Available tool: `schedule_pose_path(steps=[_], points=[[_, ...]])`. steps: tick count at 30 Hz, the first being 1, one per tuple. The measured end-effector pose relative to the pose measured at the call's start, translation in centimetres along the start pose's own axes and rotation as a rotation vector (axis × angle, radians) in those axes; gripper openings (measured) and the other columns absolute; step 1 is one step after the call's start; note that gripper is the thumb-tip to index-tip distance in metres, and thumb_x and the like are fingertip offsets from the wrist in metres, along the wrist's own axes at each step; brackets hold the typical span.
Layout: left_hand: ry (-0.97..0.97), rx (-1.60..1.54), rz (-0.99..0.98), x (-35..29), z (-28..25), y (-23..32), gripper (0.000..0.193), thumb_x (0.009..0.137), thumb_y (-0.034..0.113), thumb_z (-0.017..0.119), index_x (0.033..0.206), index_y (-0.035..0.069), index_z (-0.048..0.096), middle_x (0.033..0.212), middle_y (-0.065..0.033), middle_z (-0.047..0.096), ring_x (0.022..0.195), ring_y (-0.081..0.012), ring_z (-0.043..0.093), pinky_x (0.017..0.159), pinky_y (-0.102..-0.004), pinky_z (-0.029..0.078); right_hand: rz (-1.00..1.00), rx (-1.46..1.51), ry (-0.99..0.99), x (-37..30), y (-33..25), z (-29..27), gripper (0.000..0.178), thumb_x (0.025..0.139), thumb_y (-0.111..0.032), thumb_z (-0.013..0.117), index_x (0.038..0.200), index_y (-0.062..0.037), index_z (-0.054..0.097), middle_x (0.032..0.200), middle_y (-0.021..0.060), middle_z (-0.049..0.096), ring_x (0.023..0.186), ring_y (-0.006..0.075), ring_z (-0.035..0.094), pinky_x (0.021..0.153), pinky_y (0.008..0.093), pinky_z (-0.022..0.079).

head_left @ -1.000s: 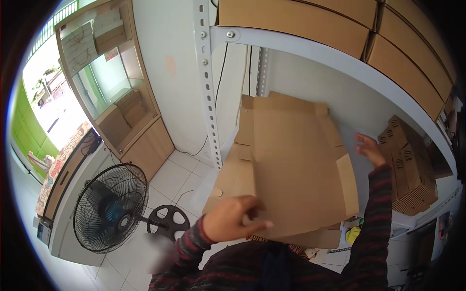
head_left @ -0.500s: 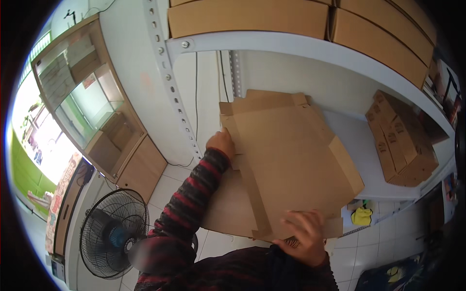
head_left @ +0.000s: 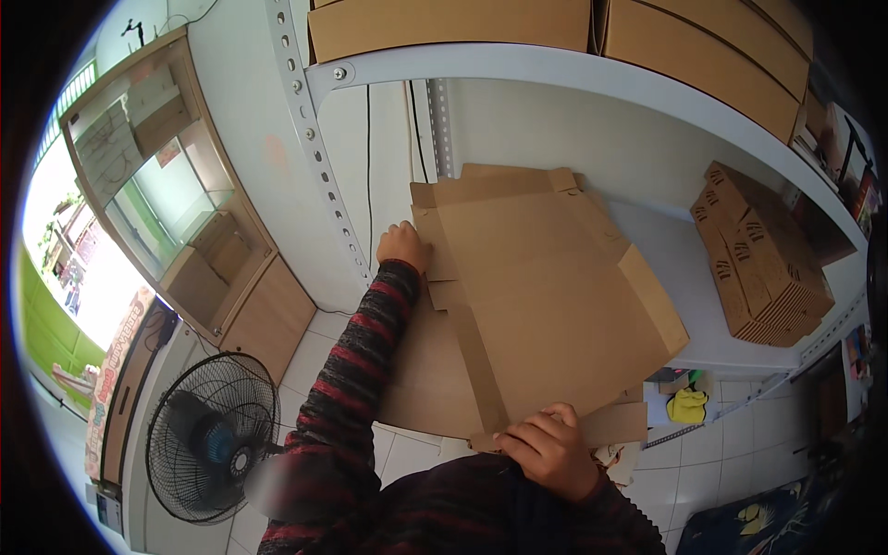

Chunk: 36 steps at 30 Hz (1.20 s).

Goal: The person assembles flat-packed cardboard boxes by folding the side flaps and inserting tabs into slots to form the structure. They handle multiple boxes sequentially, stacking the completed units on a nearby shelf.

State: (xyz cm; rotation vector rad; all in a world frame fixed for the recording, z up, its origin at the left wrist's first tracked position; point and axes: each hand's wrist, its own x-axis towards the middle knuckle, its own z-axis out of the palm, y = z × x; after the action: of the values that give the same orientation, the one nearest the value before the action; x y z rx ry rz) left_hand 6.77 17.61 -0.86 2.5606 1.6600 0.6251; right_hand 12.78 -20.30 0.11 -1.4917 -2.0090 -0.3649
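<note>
Pinching cardboard blank [head_left: 546, 277] nearside with your right hand [head_left: 550, 450]; left hand [head_left: 403, 248] at side flap [head_left: 443, 252], grip unclear. Uneven tugging could crease it.

Markings noted on 2 items. Coloured lettering runs along the cream patterned cover [head_left: 123, 359] at left, too small to read reliably. Dark printed marks repeat across the brown cardboard carton stack [head_left: 760, 277] at right, wording illegible.
</note>
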Motion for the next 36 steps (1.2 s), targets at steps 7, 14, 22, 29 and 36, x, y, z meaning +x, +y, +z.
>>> schedule_pose_path(steps=[7,14,22,29,36], points=[[-0.134,-0.045,0.011,-0.8,-0.6,1.5,0.050,0.074,0.036,0.077,0.098,-0.003,0.060,0.110,-0.0213,0.065,0.097,-0.0380,0.067,0.081,-0.0444,0.056,-0.122,0.038,0.051,-0.6,2.4,-1.1,0.017,0.079,-0.010,0.069,0.095,-0.0124,0.071,0.080,-0.0024,0.065,0.073,0.0125,0.061,0.077,0.0333,0.043],[-0.348,-0.674,-0.139,-0.3,0.7,-1.5,0.059,0.080,0.024,0.073,0.122,-0.009,0.047,0.107,-0.0182,0.067,0.094,-0.0298,0.069,0.078,-0.0383,0.057,-0.226,0.093,0.060,-1.9,5.2,-4.6,0.025,0.083,-0.012,0.066,0.108,-0.0097,0.070,0.082,-0.0030,0.062,0.077,0.0108,0.060,0.080,0.0323,0.045],[-0.287,-1.228,-0.191,-6.3,-7.0,4.1,0.039,0.088,0.012,0.058,0.123,-0.006,0.054,0.104,-0.0095,0.065,0.096,-0.0190,0.063,0.080,-0.0325,0.053,-0.242,0.098,0.011,-5.6,8.1,-7.3,0.024,0.086,-0.016,0.064,0.110,-0.0166,0.069,0.082,-0.0048,0.060,0.079,0.0089,0.060,0.088,0.0371,0.044],[0.385,-1.015,0.169,-15.4,-10.9,5.2,0.025,0.087,-0.001,0.051,0.111,-0.005,0.056,0.094,-0.0051,0.063,0.087,-0.0124,0.058,0.077,-0.0269,0.048,-0.209,-0.001,-0.018,-6.0,12.7,-11.0,0.018,0.081,-0.013,0.065,0.099,-0.0152,0.069,0.084,-0.0016,0.061,0.081,0.0150,0.061,0.095,0.0470,0.042],[0.568,-1.041,0.016,-21.4,-8.1,3.3,0.017,0.090,-0.001,0.056,0.107,-0.003,0.056,0.093,-0.0045,0.063,0.091,-0.0110,0.059,0.079,-0.0253,0.048,-0.242,0.020,-0.049,-2.6,17.6,-11.0,0.015,0.073,-0.002,0.062,0.084,-0.0088,0.069,0.082,0.0017,0.064,0.088,0.0210,0.059,0.104,0.0524,0.038]])
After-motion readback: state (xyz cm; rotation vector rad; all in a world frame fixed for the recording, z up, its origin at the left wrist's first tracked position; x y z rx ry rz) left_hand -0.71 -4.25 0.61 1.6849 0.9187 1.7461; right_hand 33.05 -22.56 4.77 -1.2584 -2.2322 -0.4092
